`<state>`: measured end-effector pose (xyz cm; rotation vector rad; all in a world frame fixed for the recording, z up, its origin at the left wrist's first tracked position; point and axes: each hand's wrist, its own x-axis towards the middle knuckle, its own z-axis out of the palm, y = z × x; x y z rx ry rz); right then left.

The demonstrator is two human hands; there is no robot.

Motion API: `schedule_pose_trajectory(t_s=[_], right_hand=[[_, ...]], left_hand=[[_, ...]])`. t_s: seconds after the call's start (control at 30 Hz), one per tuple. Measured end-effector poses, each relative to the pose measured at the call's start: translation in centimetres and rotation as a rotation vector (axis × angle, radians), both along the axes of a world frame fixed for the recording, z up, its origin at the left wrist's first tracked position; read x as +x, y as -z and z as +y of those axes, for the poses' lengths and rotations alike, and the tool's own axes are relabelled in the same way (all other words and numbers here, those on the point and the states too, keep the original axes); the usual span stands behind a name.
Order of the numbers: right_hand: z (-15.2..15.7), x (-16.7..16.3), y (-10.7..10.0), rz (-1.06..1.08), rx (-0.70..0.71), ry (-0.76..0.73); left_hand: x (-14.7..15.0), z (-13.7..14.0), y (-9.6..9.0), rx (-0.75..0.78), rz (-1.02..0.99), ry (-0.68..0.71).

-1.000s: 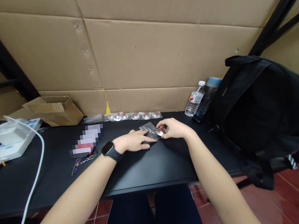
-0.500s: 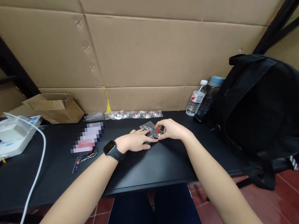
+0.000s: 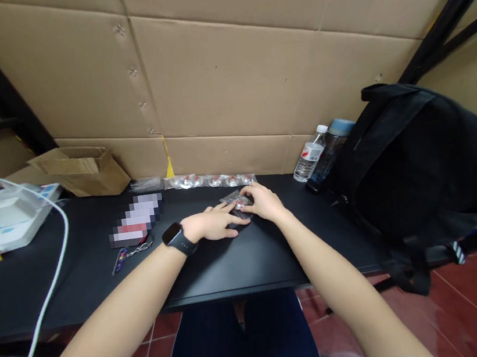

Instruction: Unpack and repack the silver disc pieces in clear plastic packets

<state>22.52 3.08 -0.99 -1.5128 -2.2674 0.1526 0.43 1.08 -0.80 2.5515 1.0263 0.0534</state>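
Observation:
On the black desk (image 3: 215,266), a small clear plastic bag (image 3: 228,197) lies between my hands. A clear round piece with a red mark (image 3: 239,204) sits at the bag; I cannot tell whether it is fully inside. My left hand (image 3: 216,223), with a dark watch (image 3: 177,237) on the wrist, lies flat with its fingers spread, fingertips on the bag. My right hand (image 3: 263,201) pinches the round piece from the right, thumb and forefinger curled over it. Behind, several similar clear round pieces (image 3: 215,181) lie in a row along the cardboard wall.
Flat clear bags (image 3: 146,185) and an open cardboard box (image 3: 88,172) stand back left. A blurred-out phone-like object (image 3: 136,218) with a keychain (image 3: 121,260), and a white power strip (image 3: 16,228), lie left. Bottles (image 3: 309,154) and a black backpack (image 3: 421,160) stand right.
My right hand has shifted left and slightly away from me with the round piece, which now lies over the bag. My left hand stays spread on the bag. The view has shifted slightly.

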Motion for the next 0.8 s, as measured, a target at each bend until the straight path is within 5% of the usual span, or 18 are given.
schedule_pose_trajectory(t_s=[0.4, 0.47, 0.63, 0.8], right_hand=[[0.6, -1.4, 0.8, 0.071, 0.091, 0.168], [0.6, -1.2, 0.7, 0.096, 0.068, 0.113], [1.0, 0.9, -0.3, 0.266, -0.064, -0.302], [1.7, 3.0, -1.0, 0.305, -0.027, -0.307]], left_hand=[[0.3, -0.6, -0.3, 0.0, 0.053, -0.033], [0.2, -0.4, 0.0, 0.024, 0.017, -0.034], [-0.2, 0.2, 0.2, 0.181, -0.097, 0.004], [0.1, 0.7, -0.2, 0.44, -0.192, -0.096]])
